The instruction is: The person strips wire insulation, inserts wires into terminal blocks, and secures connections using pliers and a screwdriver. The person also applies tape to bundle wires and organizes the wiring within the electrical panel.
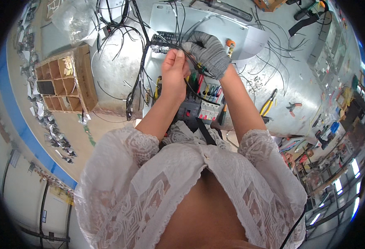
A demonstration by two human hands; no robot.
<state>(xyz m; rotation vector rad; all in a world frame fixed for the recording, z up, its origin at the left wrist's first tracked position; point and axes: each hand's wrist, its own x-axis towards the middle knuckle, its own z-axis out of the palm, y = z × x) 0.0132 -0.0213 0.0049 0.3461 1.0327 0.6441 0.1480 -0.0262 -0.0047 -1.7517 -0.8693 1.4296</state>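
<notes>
- Work location: the wires lay over the plate on the tabletop, between and just below the two hands; the harness ran in from the left.
- Left hand: bare, thumb and forefinger together, clamped on the wires near the terminals.
- Right hand: gloved in grey, fingers curled over the wires; I could not tell whether they were closed on any.
- Step in hand: judged to be sorting or positioning single wires by the terminals. No tool was in either hand.
- Next move: in my judgement, it called for a firm left pinch, the right hand steadying the remaining wires, and a clear view of the wire ends.
- Surroundings: the breakers stood nearer the person, with the screwdriver just beside them; the pliers and cutters lay apart to the right.
</notes>
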